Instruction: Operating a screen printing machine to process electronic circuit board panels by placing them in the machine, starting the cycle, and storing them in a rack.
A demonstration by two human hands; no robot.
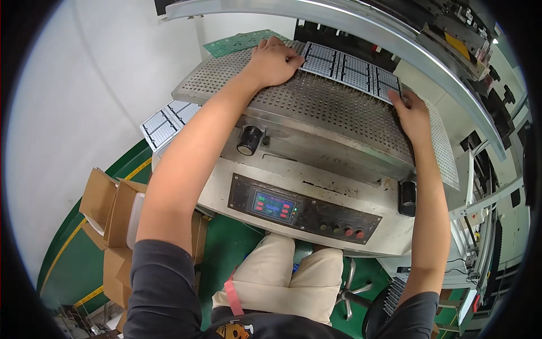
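A long white circuit board panel (353,72) with black lines lies over the far part of the perforated metal plate (316,101), with small pins showing under its near edge. My left hand (274,62) is at the panel's left end, thumb at its edge and the other fingers bent over the plate. At the right end my right hand (413,113) grips the panel's corner between thumb and fingers. A green circuit board (240,42) lies beyond my left hand at the plate's far left.
A grey metal bar (316,12) arches over the far side. In front are two black knobs (249,140) and a control panel (302,206) with a lit screen. More white panels (164,125) sit at left, above open cardboard boxes (116,209). A wheeled chair base (351,294) stands below.
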